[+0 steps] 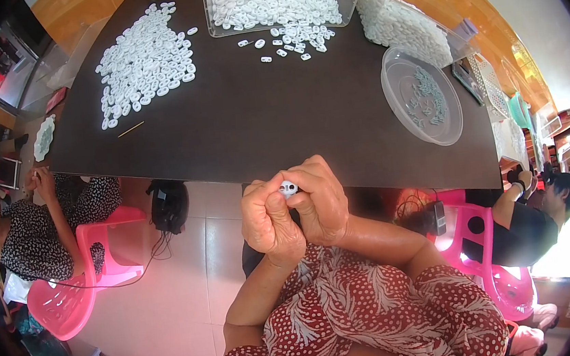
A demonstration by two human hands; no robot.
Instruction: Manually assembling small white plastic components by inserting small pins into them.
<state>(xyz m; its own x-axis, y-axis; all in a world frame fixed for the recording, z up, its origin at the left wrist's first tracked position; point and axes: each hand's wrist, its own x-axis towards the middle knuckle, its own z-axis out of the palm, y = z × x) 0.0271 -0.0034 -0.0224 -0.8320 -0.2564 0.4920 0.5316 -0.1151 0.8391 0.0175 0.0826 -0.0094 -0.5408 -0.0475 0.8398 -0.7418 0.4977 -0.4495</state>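
At the near edge of the dark table, my two hands are drawn together, fingers curled. Between their fingertips is a small white oval plastic piece (288, 189) with two dark openings facing up. My left hand (265, 221) pinches it from the left, thumb pressed along its near side. My right hand (323, 198) grips the other side with thumb and bent forefinger. Fingers hide most of the piece, and whatever lies inside the palms cannot be seen.
Similar white pieces form a heap (147, 61) at left, beside a thin yellowish stick (131, 129). More fill a clear bin (350, 8) and a clear box (454, 48). A round clear tray (396, 102) holds small grey-green parts. People sit on both sides on pink chairs (71, 305).
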